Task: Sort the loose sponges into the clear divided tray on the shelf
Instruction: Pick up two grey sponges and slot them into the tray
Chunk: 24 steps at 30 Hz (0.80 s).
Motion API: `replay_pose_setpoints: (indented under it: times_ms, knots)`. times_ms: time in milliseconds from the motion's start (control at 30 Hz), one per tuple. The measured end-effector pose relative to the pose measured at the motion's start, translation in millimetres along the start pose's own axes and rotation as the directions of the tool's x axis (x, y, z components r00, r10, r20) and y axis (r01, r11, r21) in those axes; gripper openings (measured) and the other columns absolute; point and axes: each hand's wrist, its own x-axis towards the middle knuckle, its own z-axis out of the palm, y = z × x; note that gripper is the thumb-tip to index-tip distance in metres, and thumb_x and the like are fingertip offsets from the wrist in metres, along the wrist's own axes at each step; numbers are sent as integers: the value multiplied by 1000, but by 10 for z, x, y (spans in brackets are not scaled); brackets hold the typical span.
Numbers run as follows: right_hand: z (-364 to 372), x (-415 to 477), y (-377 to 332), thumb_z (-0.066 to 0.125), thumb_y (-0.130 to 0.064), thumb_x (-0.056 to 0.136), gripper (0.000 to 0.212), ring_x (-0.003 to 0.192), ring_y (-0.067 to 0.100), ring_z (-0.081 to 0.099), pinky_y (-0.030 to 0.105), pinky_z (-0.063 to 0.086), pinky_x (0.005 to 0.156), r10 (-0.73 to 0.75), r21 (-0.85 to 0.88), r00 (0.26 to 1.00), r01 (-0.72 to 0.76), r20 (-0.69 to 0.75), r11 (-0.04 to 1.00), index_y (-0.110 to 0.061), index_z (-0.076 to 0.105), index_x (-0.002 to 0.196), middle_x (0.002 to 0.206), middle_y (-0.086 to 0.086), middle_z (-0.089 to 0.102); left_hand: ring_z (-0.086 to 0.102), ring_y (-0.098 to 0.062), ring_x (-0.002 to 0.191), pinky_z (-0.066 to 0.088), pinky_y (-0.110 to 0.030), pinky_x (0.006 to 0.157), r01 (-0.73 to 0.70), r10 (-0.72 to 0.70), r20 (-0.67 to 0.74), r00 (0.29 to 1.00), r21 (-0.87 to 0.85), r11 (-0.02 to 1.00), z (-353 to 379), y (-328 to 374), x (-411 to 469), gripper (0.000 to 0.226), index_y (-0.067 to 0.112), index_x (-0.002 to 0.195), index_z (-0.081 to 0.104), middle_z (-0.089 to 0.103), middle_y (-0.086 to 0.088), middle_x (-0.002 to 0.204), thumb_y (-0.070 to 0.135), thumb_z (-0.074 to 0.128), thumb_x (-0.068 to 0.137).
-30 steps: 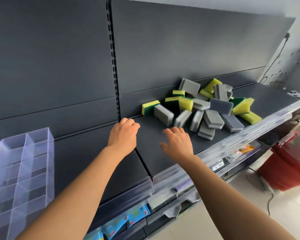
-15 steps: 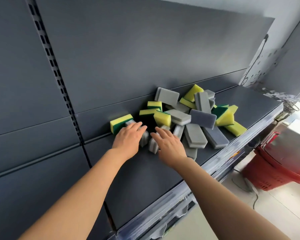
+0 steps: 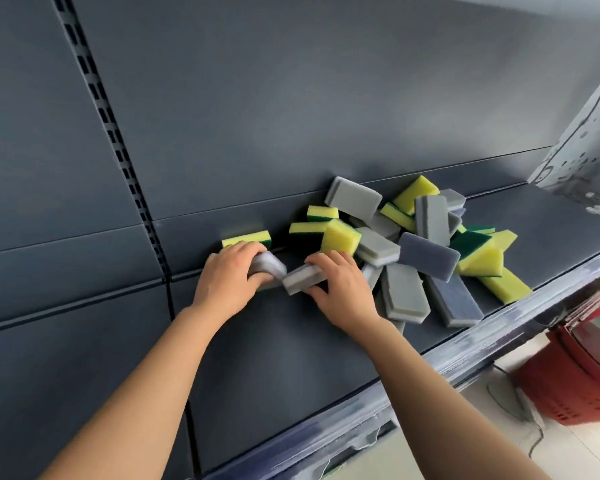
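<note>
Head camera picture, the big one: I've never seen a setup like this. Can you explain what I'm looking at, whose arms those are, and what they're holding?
There is no machine here. A person wears a wide-angle camera on the head that looks forward and down, so the two bare arms are the wearer's own. They reach onto a dark shelf. On it lies a loose pile of sponges, some grey, some yellow and green. The left hand grips a grey sponge. The right hand grips a second grey sponge right beside it. A red basket sits at the lower right. The clear tray is not in this picture.
</note>
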Motion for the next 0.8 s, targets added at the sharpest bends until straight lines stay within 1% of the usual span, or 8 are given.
replay_pose_setpoints:
  times_ms: [67, 167, 300, 400, 467, 600, 667, 800]
  knots:
    - [-57, -19, -79, 71, -26, 78, 42, 107, 20, 47, 28, 38, 86, 21, 151, 999, -15, -35, 988, -19, 58, 117, 115, -3, 59, 53, -17, 101, 43, -34, 82, 117, -135, -104, 985, -157, 981, -125, 5, -193, 38, 22, 118, 55, 59, 5, 112, 31, 68, 83]
    - [-75, -79, -240, 72, -27, 78, 43, 107, 14, 51, 29, 44, 87, 56, 375, 997, -30, -57, 927, -20, 58, 118, 114, -7, 61, 54, -10, 98, 43, -27, 79, 230, -307, -185, 934, -347, 909, -253, 37, -506, 40, 27, 119, 55, 59, 11, 111, 32, 69, 82]
    - [-31, -236, -476, 71, -33, 78, 46, 96, 9, 57, 34, 51, 80, 89, 584, 996, -65, -13, 809, -28, 55, 121, 104, -11, 64, 57, -5, 90, 40, -14, 72, 333, -477, -222, 851, -473, 815, -411, 98, -929, 38, 32, 116, 57, 62, 15, 103, 32, 70, 80]
    - [-2, -360, -675, 69, -38, 80, 45, 87, 2, 57, 21, 48, 76, 56, 656, 998, -31, -18, 754, -35, 53, 122, 94, -17, 62, 59, -6, 89, 42, -18, 75, 373, -554, -239, 797, -527, 764, -550, 126, -1215, 36, 33, 115, 58, 64, 13, 100, 30, 69, 80]
    - [23, -447, -835, 65, -43, 81, 44, 83, -1, 56, 15, 45, 73, 19, 675, 1000, 1, -23, 738, -37, 52, 122, 91, -20, 61, 59, -1, 88, 43, -17, 74, 385, -590, -253, 766, -554, 738, -668, 120, -1415, 33, 35, 112, 59, 64, 17, 98, 29, 69, 81]
    - [107, -590, -1194, 58, -51, 81, 42, 80, 1, 56, 18, 47, 73, -46, 686, 999, 46, -19, 726, -37, 54, 120, 88, -21, 61, 57, 7, 83, 43, -15, 72, 411, -638, -278, 718, -571, 711, -909, 28, -1811, 28, 40, 107, 58, 63, 21, 95, 30, 68, 82]
    - [174, -644, -1391, 57, -52, 81, 43, 80, 0, 57, 16, 46, 72, -68, 695, 998, 50, -1, 717, -36, 54, 120, 88, -21, 61, 56, 10, 83, 43, -15, 71, 429, -657, -280, 700, -571, 700, -1024, -55, -2015, 28, 41, 107, 57, 63, 22, 95, 32, 67, 82]
    - [341, -779, -1901, 59, -49, 81, 42, 79, -1, 56, 8, 43, 71, -123, 730, 991, 49, 48, 682, -36, 55, 121, 88, -22, 62, 59, 5, 89, 47, -22, 78, 450, -712, -299, 635, -606, 656, -1288, -311, -2494, 26, 47, 101, 58, 63, 25, 96, 34, 68, 81]
